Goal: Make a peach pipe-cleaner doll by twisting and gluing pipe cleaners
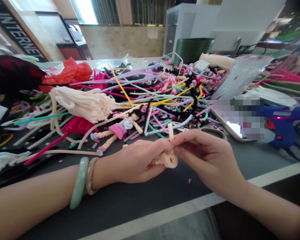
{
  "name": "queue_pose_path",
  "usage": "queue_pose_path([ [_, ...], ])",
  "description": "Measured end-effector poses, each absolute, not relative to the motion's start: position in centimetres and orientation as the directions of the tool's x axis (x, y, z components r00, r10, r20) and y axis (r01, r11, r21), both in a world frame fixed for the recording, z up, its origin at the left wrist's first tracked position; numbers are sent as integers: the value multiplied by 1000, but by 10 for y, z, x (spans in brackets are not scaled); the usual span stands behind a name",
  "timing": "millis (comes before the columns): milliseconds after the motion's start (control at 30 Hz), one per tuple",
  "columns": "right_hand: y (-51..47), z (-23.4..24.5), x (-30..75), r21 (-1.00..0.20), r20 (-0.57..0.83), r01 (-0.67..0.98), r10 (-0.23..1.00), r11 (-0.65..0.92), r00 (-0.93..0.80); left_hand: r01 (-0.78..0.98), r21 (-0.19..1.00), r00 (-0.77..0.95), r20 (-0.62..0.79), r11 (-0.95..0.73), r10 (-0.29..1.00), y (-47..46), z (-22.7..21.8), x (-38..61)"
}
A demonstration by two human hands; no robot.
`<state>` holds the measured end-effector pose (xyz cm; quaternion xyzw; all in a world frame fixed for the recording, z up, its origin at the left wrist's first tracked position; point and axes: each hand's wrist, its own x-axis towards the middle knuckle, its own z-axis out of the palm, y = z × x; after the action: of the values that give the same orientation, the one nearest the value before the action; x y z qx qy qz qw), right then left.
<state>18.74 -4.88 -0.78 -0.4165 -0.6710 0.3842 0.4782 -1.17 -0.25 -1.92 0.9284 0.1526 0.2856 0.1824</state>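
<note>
Both hands meet over the dark table [145,203] near its front edge. My left hand [137,161] is closed around a peach pipe cleaner [170,156] coiled into a small loop. My right hand [205,156] pinches the same pipe cleaner, whose free end sticks up between the fingertips. A green bangle [79,183] and a pale bracelet sit on my left wrist. Just beyond the hands lies a small pipe-cleaner doll [118,130] with a pink skirt.
A big heap of coloured pipe cleaners [152,96] covers the table's middle. A bundle of cream ones [85,103] lies left, beside a red plastic bag [70,71]. A blue glue gun [282,123] and a phone [232,128] lie right. A green bin [193,48] stands behind.
</note>
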Motion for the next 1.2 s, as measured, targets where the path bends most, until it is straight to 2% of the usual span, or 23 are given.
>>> queue_pose_path([
  [233,-47,-7,185,-934,318,112,933,339,-171,189,423,790,470,-886,393,-3,-19,-13],
  [633,-46,-8,187,-956,270,69,945,286,-183,195,418,788,472,-887,395,-3,-18,-12],
  [1200,-46,-9,190,-952,239,144,949,271,-205,165,367,731,578,-916,363,-3,-20,-10],
])
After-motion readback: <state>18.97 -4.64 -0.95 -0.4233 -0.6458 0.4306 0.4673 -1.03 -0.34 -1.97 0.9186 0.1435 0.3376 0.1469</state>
